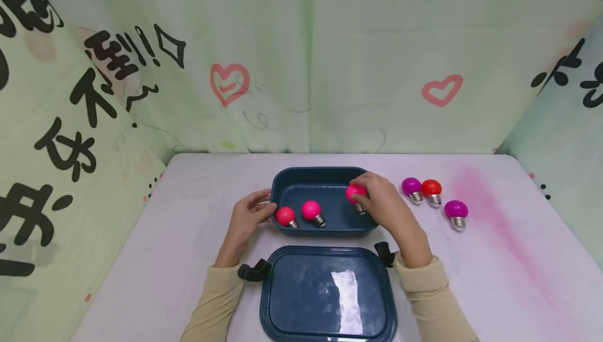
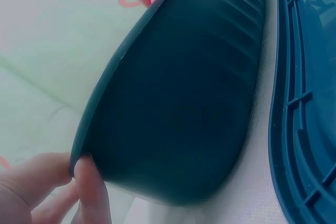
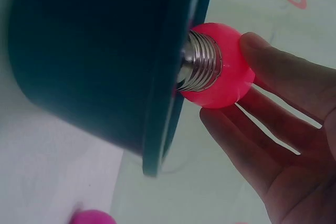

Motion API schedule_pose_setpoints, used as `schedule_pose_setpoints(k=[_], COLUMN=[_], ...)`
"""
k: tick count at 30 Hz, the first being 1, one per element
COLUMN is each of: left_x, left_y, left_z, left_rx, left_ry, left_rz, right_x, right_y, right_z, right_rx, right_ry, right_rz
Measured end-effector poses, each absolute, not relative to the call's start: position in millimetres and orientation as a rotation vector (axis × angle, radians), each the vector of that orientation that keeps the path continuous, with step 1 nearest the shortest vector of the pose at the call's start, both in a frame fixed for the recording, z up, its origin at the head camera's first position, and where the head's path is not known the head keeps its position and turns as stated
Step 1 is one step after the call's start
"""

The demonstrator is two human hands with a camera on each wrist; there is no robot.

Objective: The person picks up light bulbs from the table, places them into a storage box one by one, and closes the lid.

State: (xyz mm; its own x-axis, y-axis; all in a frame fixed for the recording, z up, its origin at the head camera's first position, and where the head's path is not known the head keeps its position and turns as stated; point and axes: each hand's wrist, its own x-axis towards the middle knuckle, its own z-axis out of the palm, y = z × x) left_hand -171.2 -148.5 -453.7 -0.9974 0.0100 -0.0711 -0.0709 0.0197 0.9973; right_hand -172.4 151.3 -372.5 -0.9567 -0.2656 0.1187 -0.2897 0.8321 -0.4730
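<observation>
A pink light bulb (image 3: 223,69) with a silver screw base is gripped by my right hand (image 1: 383,200) over the right end of a dark blue rectangular container (image 1: 322,174). In the right wrist view, the thumb and fingertips hold the round part, and the base points towards the container's rim. My left hand (image 1: 247,219) pinches the container's left rim between thumb and fingers, as the left wrist view shows. Inside, a reddish-pink bulb (image 1: 285,216) lies by the left end, with another pink bulb (image 1: 311,210) to its right.
Right of the container on the white table (image 1: 499,300) lie a purple bulb (image 1: 411,186), a red bulb (image 1: 431,188) and a second purple bulb (image 1: 456,209). A dark blue lid (image 1: 306,300) lies in front of the container, between my forearms. Printed cloth (image 1: 367,69) hangs behind.
</observation>
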Motion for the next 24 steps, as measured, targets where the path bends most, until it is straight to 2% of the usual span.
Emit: schedule_pose_setpoints(k=[24], left_x=[-171], left_y=[-148], left_z=[-454], left_rx=[-0.059], left_ry=[2.204], left_rz=[2.157], right_x=[-174], right_y=[123], right_z=[-398], right_rx=[0.557], right_ry=[-2.967], right_rz=[0.769])
